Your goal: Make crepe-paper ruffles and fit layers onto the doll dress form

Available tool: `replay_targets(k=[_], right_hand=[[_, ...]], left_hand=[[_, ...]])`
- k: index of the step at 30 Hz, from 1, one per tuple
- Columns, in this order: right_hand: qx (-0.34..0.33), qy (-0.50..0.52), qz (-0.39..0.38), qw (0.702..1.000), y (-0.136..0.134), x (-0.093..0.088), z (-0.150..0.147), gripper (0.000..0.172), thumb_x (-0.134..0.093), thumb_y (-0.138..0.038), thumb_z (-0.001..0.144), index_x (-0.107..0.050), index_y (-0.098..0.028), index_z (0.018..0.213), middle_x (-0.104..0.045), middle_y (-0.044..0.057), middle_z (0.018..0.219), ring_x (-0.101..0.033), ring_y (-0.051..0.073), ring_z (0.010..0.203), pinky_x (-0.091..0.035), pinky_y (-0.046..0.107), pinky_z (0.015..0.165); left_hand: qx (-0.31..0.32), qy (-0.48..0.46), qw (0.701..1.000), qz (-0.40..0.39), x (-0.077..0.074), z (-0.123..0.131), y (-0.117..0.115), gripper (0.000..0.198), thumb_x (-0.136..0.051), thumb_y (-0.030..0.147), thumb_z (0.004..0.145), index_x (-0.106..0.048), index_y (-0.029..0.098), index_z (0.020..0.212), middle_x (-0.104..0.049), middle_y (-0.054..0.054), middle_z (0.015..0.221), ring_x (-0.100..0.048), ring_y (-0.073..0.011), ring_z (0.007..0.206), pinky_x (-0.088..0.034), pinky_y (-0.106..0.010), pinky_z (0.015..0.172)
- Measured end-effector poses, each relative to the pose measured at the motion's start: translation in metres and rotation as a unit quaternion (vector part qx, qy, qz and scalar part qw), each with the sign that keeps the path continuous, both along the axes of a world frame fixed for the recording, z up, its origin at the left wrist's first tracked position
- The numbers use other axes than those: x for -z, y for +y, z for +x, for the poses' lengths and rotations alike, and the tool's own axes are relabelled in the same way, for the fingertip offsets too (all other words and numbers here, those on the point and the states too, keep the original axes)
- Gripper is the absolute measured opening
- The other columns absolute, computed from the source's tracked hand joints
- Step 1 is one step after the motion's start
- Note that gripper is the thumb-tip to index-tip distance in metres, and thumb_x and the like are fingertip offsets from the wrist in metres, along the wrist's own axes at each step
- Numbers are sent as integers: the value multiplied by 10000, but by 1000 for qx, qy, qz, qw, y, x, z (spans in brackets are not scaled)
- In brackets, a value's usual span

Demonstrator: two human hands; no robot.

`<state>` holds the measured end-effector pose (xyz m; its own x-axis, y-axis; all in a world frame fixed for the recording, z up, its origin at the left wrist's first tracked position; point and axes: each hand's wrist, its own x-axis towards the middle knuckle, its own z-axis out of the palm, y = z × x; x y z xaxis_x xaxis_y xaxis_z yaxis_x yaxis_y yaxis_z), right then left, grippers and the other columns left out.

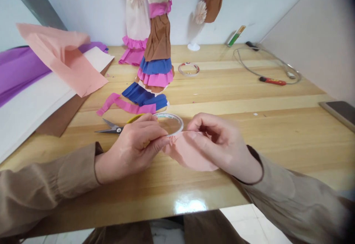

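Note:
A piece of pink crepe paper [191, 151] stretches between my two hands, its upper edge bunched into small folds at the left. My left hand [140, 138] pinches that gathered end between thumb and fingers. At the other side my right hand [216, 138] grips the paper's top edge, thumb in front. A tape roll [180, 123] lies just behind the paper, partly covered by my left fingers. Scissors [113, 128] with a yellow handle rest on the table beside my left hand, their handles mostly hidden.
Pink [126, 104] and blue paper strips [144, 97] lie behind the scissors. Paper-dressed figures [158, 37] stand by the wall. Large paper sheets [63, 59] are piled at left. A second tape ring [189, 69], a cable [241, 61] and a phone [340, 112] lie farther right.

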<state>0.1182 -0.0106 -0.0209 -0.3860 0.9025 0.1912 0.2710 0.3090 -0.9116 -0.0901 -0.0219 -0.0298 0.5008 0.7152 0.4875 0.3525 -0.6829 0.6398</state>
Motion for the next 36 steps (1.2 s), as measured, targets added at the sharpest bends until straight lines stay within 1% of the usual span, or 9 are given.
replay_targets(k=[3, 7, 13, 16, 20, 22, 26, 31, 36], right_hand=[[-1, 10, -12, 1000, -1, 0, -1, 141, -597, -194, 802, -540, -183, 674, -516, -23, 606, -457, 92, 531, -362, 231, 471], [-43, 27, -35, 998, -5, -1, -3, 199, -603, -217, 831, -520, -188, 653, -534, -25, 598, -452, 79, 500, -338, 214, 437], [-13, -30, 8, 999, -5, -3, -2, 153, -602, -183, 820, -568, -183, 671, -603, -2, 607, -524, 108, 547, -406, 233, 500], [-28, -28, -4, 999, -4, -2, -3, 139, -589, -170, 821, -580, -181, 683, -628, 0, 624, -548, 105, 549, -419, 223, 497], [-19, -32, -15, 999, -4, -1, -3, 170, -603, -180, 814, -556, -180, 650, -591, -15, 586, -529, 93, 523, -409, 205, 467], [-26, -25, -10, 999, -4, -1, -3, 172, -598, -173, 818, -557, -178, 651, -597, -15, 591, -534, 88, 525, -409, 197, 463], [-61, -24, 32, 997, -4, -3, -1, 145, -588, -154, 831, -605, -172, 689, -638, -6, 621, -551, 86, 544, -435, 204, 500], [-37, -31, 22, 999, -4, -1, -1, 141, -602, -172, 832, -606, -174, 690, -646, -6, 621, -550, 89, 538, -423, 215, 496], [-9, -48, 6, 999, -4, 0, -3, 175, -615, -195, 805, -557, -183, 640, -584, -15, 583, -502, 92, 526, -389, 225, 481]], left_hand=[[-3, 0, 1000, 10, 1, 0, 0, 224, -523, 154, 922, -560, 150, 702, -567, -10, 625, -487, -133, 656, -440, -308, 690], [-10, 7, 1000, -1, 0, 0, 0, 229, -525, 150, 923, -570, 147, 698, -573, -22, 622, -503, -140, 660, -442, -316, 675], [-4, 9, 999, 34, 1, 1, 0, 226, -533, 123, 912, -553, 149, 688, -559, -15, 609, -494, -132, 641, -460, -337, 710], [-10, 13, 999, 47, 1, 2, 1, 232, -540, 124, 909, -541, 154, 679, -548, -5, 596, -464, -121, 612, -466, -331, 698], [-13, 15, 998, 58, -1, 2, 1, 232, -540, 130, 910, -544, 159, 680, -577, -20, 621, -493, -126, 631, -484, -323, 706], [-12, 17, 998, 57, -1, 2, 1, 232, -533, 136, 916, -547, 165, 686, -574, -17, 620, -507, -128, 640, -489, -323, 715], [-11, 15, 998, 54, 0, 3, 1, 230, -545, 134, 910, -536, 169, 683, -556, -8, 602, -509, -134, 646, -476, -325, 699], [0, 13, 998, 58, 0, 3, 0, 213, -546, 118, 903, -531, 166, 696, -508, 6, 595, -460, -124, 627, -474, -331, 725], [8, 10, 998, 69, -1, 3, 0, 185, -549, 121, 896, -537, 170, 718, -511, 2, 603, -462, -128, 628, -482, -328, 724]])
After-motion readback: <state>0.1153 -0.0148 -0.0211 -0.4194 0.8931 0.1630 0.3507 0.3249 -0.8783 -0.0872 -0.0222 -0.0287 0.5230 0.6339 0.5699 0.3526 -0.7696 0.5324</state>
